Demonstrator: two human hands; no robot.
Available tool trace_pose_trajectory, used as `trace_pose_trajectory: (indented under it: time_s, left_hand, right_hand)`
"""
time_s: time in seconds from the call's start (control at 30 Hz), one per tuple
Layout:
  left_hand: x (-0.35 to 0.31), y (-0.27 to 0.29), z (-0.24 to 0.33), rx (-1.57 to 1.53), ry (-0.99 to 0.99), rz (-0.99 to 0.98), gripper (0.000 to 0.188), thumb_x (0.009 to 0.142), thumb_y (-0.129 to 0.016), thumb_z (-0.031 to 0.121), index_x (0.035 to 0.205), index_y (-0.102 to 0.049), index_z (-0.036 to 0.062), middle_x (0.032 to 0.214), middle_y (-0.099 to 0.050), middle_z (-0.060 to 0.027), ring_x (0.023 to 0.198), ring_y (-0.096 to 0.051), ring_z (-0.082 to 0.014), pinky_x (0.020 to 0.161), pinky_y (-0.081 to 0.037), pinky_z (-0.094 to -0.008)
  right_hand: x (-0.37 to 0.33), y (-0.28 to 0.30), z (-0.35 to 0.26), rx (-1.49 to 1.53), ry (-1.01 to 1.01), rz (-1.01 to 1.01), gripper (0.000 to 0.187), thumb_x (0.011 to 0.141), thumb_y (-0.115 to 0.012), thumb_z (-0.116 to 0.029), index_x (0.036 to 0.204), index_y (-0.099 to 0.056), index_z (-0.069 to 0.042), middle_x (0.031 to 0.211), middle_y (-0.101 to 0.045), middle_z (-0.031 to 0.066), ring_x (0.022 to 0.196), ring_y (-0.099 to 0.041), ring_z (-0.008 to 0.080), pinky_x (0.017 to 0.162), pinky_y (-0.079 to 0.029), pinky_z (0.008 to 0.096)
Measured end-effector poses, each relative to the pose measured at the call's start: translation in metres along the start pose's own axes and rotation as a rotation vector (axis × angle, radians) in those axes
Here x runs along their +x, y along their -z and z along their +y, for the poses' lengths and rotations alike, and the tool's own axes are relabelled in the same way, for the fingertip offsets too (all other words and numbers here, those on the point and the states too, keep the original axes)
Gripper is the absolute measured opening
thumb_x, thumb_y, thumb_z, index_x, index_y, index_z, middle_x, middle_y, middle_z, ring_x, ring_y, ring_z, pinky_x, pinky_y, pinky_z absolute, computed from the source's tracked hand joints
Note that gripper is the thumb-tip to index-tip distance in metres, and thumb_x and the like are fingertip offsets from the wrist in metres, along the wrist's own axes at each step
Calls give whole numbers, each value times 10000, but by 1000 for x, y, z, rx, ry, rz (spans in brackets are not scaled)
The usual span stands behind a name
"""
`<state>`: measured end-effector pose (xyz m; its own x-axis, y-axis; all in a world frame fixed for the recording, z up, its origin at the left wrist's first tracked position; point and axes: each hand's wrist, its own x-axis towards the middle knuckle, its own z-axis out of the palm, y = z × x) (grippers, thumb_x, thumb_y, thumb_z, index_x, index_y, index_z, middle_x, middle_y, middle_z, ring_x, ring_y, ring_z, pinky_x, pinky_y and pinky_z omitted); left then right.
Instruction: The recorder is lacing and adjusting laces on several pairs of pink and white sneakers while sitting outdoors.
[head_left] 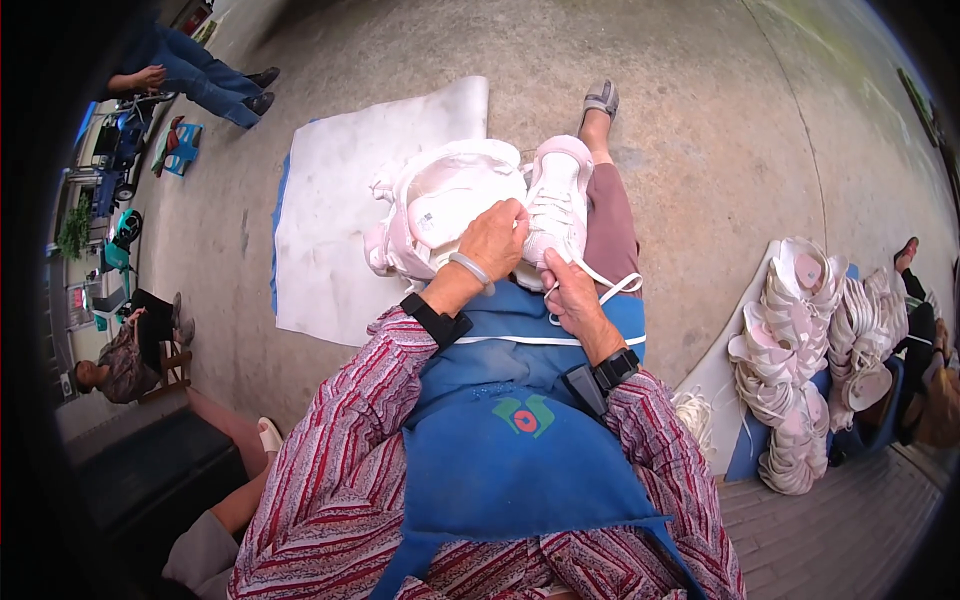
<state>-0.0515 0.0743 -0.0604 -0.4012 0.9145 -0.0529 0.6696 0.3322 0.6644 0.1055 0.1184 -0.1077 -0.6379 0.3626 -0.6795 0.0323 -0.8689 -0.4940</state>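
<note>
One handled upper (pixel 560 172) — two wrist straps (pixel 614 370)

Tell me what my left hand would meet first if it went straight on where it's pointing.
Most likely the laced white-and-pink shoe upper just beyond your left hand; depth is unclear, so the two may already touch.

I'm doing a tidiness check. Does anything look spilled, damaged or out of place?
Nothing looks spilled or clearly damaged. Only the white lace looks untidy, looping loosely past the right hand. That seems ordinary, since both hands are at the shoe; the left hand is beside its lacing.
</note>
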Motion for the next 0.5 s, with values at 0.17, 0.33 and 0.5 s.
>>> trace_pose_trajectory:
  time_s: [0.17,0.33,0.5]
  left_hand:
    - [3,1,0,-33,102,-39,129,847,-519,148,877,-590,44,823,-618,-200,794,-593,-396,710,-465,-453]
    - [3,5,0,-102,29,-78,125,834,-556,160,881,-614,59,822,-622,-184,790,-601,-375,716,-470,-438]
    - [4,0,-3,-3,-71,-49,123,817,-580,170,848,-620,58,840,-607,-154,803,-592,-352,723,-470,-418]
  right_hand:
    - [-1,-1,-1,-24,-8,-3,240,912,-559,-342,828,-490,-128,589,-448,-49,381,-303,22,310,-229,173]
    - [2,-1,-1,-3,5,11,285,885,-596,-354,801,-475,-110,581,-435,-45,365,-287,29,315,-201,194]
    - [1,-2,-2,-3,-3,9,261,899,-577,-343,811,-482,-117,585,-442,-46,371,-288,25,311,-211,186]
